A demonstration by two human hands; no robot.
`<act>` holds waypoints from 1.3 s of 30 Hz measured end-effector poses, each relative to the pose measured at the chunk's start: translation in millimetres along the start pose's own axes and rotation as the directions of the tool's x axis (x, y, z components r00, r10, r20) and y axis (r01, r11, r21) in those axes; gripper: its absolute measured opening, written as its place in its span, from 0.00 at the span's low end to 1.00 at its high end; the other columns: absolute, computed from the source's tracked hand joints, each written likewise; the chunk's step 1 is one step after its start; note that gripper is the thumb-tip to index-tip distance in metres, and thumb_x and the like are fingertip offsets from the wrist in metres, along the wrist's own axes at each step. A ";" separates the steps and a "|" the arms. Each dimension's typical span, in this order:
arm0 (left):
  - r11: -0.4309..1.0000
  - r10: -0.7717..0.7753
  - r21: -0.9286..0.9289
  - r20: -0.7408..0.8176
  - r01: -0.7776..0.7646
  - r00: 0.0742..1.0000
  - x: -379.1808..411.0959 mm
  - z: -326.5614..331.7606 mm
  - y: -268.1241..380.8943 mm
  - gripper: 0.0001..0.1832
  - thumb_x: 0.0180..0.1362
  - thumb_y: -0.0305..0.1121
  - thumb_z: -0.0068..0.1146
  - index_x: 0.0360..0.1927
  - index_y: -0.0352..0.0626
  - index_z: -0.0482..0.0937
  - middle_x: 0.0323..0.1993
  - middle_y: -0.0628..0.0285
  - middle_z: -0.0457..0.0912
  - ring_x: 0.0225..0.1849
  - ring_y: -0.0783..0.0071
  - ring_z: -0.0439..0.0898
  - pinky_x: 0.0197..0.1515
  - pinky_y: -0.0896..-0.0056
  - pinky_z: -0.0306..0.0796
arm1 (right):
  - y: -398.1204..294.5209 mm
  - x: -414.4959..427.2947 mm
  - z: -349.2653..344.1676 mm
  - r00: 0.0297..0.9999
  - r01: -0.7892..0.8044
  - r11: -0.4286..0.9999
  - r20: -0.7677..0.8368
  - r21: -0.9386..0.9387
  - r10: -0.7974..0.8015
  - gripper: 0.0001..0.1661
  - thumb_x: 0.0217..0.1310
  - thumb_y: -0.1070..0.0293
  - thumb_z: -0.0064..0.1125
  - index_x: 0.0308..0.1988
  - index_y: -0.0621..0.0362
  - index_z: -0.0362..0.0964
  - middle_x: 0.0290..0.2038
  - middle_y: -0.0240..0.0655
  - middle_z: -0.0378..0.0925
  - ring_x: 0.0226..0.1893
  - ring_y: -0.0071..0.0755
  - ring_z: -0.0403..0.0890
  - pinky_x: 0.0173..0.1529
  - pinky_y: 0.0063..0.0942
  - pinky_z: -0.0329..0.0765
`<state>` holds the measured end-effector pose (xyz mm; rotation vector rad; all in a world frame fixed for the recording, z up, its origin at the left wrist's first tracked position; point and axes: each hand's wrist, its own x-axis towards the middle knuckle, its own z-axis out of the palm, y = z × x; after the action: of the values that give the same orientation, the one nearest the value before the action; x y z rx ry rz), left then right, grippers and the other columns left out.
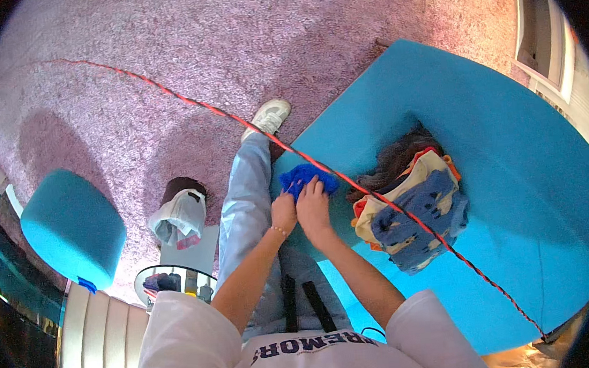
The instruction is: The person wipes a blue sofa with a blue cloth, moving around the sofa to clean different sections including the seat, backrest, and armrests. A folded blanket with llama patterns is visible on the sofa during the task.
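A small bunched piece of bright blue fabric (301, 175) lies at the near left edge of a turquoise padded surface, in front of me. My left hand (284, 211), with a beaded bracelet at the wrist, grips its lower left side. My right hand (313, 203) rests on its lower middle with the fingers bent onto it; whether they pinch it is hard to tell. To the right of my hands sits a pile of clothes, a blue patterned knit garment (416, 220) on top of cream, orange and dark ones.
A red and black twisted cord (214, 109) crosses the view diagonally. On the left are a turquoise pouf (75, 229), a lined waste bin (184, 212) and a small round table (205, 280) holding items. Purple carpet (197, 29) spreads beyond.
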<state>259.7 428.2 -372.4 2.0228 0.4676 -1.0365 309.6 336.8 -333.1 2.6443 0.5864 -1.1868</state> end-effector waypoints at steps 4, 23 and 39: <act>0.981 -0.184 0.040 -0.070 0.187 0.980 -13.7 -9.7 -27.9 0.05 0.52 0.25 0.57 0.31 0.35 0.81 0.31 0.39 0.83 0.37 0.37 0.83 0.43 0.41 0.77 | -10.7 -0.2 -20.4 0.996 0.074 0.954 0.026 0.291 -0.085 0.13 0.61 0.71 0.53 0.39 0.69 0.79 0.47 0.54 0.74 0.50 0.59 0.73 0.55 0.48 0.76; 0.994 -0.093 -0.066 -0.026 0.091 0.995 -52.5 -6.3 -36.6 0.28 0.46 0.18 0.54 0.54 0.45 0.83 0.61 0.46 0.78 0.49 0.42 0.83 0.50 0.45 0.78 | -12.4 -45.4 16.0 0.960 0.243 0.932 -0.207 0.268 -0.190 0.19 0.56 0.74 0.53 0.47 0.61 0.81 0.59 0.44 0.78 0.59 0.49 0.74 0.62 0.49 0.69; 0.971 0.164 -0.174 -0.019 -0.164 0.986 134.7 38.1 7.2 0.15 0.47 0.18 0.52 0.40 0.31 0.81 0.51 0.39 0.81 0.50 0.39 0.80 0.61 0.49 0.73 | 97.9 132.0 -5.0 0.969 0.065 0.973 -0.220 -0.224 -0.115 0.17 0.67 0.65 0.50 0.50 0.49 0.83 0.58 0.46 0.79 0.64 0.52 0.71 0.67 0.63 0.62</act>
<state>325.2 389.5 -490.2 1.8735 0.3732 -0.8597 434.3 286.5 -427.9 2.6081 0.8325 -0.7874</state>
